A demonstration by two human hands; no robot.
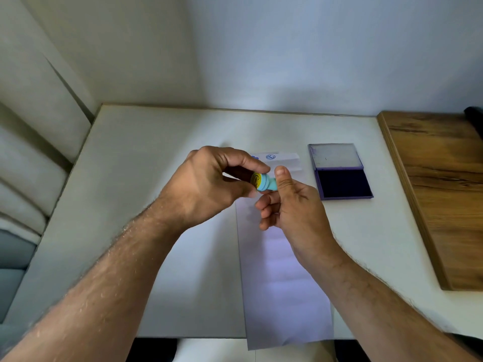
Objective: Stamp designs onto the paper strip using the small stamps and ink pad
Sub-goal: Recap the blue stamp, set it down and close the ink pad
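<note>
A small light-blue stamp [265,182] with a yellow round end is held sideways above the paper strip. My left hand [209,184] pinches its yellow end between thumb and fingers. My right hand [292,205] grips its other end, thumb up. The long white paper strip [282,278] runs from the table's near edge to the far middle, where a blue round print [270,157] shows on its folded end. An open purple ink pad [342,182] lies to the right of the strip, with its dark pad towards me and its lid [335,155] folded back.
The white table [146,178] stands against a wall. A wooden board [441,189] lies along the right side. A cushioned seat [31,152] borders the left edge. A dark object [474,113] sits at the far right.
</note>
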